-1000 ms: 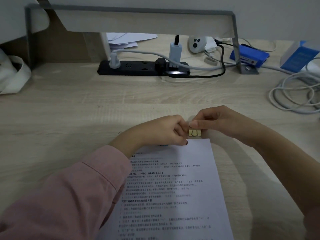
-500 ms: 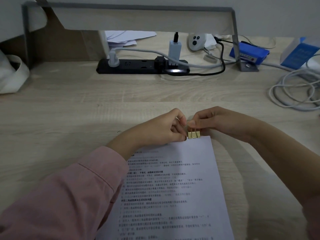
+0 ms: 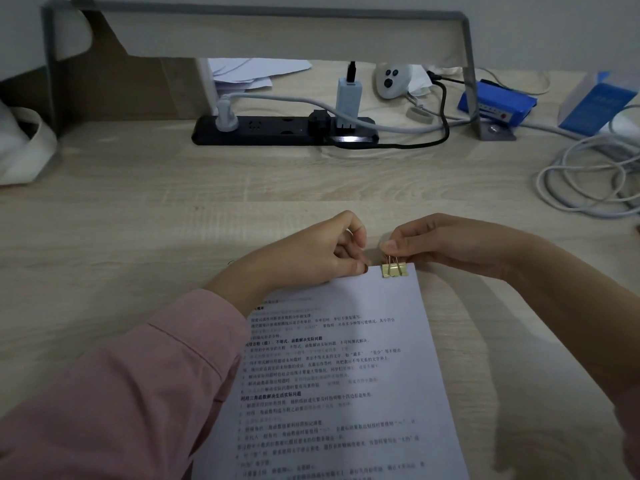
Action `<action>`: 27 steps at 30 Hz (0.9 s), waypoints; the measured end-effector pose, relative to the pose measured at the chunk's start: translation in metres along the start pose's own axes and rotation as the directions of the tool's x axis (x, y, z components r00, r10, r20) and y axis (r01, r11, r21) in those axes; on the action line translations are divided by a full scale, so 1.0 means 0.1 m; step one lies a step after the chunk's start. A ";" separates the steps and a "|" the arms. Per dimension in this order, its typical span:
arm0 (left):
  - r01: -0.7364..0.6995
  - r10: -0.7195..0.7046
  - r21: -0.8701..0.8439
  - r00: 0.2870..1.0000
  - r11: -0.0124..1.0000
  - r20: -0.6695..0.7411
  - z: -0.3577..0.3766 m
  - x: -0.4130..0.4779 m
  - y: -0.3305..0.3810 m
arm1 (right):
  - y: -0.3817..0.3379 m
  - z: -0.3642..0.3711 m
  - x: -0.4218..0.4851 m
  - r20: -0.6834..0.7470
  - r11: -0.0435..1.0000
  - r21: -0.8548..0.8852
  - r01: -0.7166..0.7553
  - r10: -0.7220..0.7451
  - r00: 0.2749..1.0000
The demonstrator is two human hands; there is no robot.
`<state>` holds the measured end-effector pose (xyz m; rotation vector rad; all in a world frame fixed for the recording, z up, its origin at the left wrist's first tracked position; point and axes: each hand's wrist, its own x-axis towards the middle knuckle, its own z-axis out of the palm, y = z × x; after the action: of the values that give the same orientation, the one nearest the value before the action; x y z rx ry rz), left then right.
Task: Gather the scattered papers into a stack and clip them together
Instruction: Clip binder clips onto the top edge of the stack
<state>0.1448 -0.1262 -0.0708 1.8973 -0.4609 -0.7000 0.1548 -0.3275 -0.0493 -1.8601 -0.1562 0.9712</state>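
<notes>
A stack of printed white papers (image 3: 346,375) lies on the wooden desk in front of me, its top edge away from me. A small gold binder clip (image 3: 393,270) sits on the top right corner of the stack. My right hand (image 3: 446,242) pinches the clip's wire handles between thumb and forefinger. My left hand (image 3: 311,254), in a pink sleeve, presses its fingertips on the top edge of the stack just left of the clip.
A black power strip (image 3: 284,131) with plugs and a charger lies across the back of the desk. Coiled white cables (image 3: 588,181) lie at the right, blue boxes (image 3: 495,103) behind them. A grey metal stand (image 3: 471,74) spans the back. A white bag (image 3: 20,147) sits far left.
The clip has gone from held just above the paper's edge to seated on the top right corner. My left hand has shifted slightly left, away from the clip.
</notes>
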 end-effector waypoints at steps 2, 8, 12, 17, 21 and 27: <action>-0.005 0.005 -0.001 1.000 1.000 0.000 -0.01 0.00 -0.01 | 0.01 0.00 -0.02 -0.009 1.000 0.004 0.004 -0.004 1.000; -0.017 0.017 -0.014 1.000 1.000 0.001 0.00 0.00 -0.01 | 0.03 -0.03 -0.03 0.000 1.000 -0.001 0.012 -0.012 1.000; -0.024 0.024 -0.011 1.000 1.000 -0.002 -0.01 -0.01 -0.02 | 0.04 -0.04 -0.04 0.021 1.000 0.018 0.018 -0.019 1.000; -0.018 0.018 0.002 1.000 1.000 -0.009 -0.01 0.00 -0.03 | 0.05 -0.06 -0.03 0.040 0.999 0.026 0.021 -0.022 0.999; -0.021 0.021 0.001 1.000 1.000 -0.016 -0.02 -0.01 0.00 | 0.02 -0.02 -0.07 0.028 0.999 0.030 0.021 -0.022 0.999; -0.047 0.049 0.018 0.992 0.999 -0.113 -0.07 -0.11 0.09 | 0.14 0.23 -0.35 -0.100 0.982 0.182 0.042 -0.024 0.995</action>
<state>0.1412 -0.1184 -0.0580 1.9221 -0.4395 -0.5555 0.1119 -0.3357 -0.0453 -1.7250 -0.0362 0.8414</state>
